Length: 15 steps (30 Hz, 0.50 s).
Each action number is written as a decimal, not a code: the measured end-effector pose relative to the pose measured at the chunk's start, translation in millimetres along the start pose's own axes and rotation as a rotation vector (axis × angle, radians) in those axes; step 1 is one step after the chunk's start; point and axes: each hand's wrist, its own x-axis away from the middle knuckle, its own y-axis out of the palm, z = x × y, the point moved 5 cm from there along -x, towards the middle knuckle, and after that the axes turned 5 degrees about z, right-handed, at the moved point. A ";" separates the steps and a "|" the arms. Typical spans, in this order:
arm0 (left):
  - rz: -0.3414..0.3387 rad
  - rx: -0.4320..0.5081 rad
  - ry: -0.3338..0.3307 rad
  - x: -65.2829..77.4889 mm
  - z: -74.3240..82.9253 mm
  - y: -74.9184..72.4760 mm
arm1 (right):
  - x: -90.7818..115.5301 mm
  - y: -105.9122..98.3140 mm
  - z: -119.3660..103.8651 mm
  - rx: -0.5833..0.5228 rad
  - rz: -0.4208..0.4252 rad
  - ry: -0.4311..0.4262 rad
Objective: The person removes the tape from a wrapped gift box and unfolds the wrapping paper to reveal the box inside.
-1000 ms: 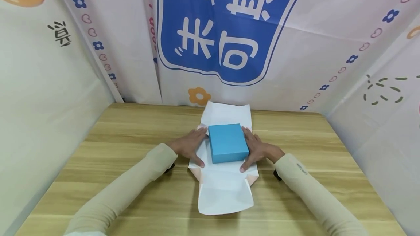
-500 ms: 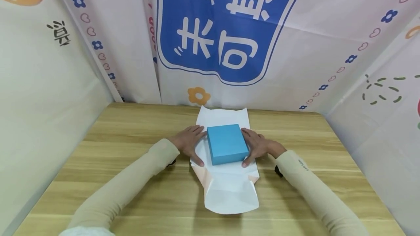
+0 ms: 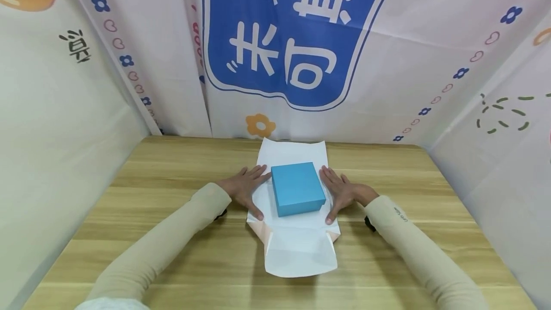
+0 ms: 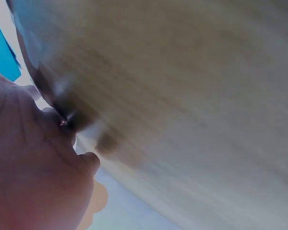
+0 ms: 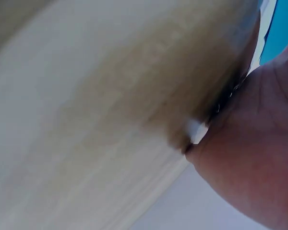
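Observation:
A blue square box (image 3: 298,188) sits on a sheet of white paper (image 3: 294,152) with a pale pink underside, in the middle of the head view. The left hand (image 3: 246,188) lies at the paper's left side, thumb and fingers spread, one fingertip close to the box. Over the right side of the sheet, the right hand (image 3: 341,190) spreads its fingers likewise, with a narrow gap to the box. Each wrist view shows a palm near the wooden surface, the left hand (image 4: 38,148) and the right hand (image 5: 249,139), with a corner of blue box beyond. Most fingers are hidden there.
A wooden table (image 3: 181,166) carries the paper, whose far end lies near the back edge. The paper's near flap (image 3: 301,255) curls up slightly toward the person. Printed white cloth (image 3: 172,61) hangs behind the table and on both sides.
The right hand has shifted slightly right, off the box's side. The paper has turned a little beneath the box, its far end going left and its near flap right. The box barely moved.

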 end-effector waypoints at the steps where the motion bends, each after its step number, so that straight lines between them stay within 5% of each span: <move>1: 0.007 -0.004 0.004 0.9 -0.7 -0.5 | -0.1 -0.1 0.3 0.006 0.000 0.005; 15: 0.039 -0.031 -0.004 2.9 -1.6 0.4 | -1.7 -1.2 3.6 -0.072 0.025 -0.007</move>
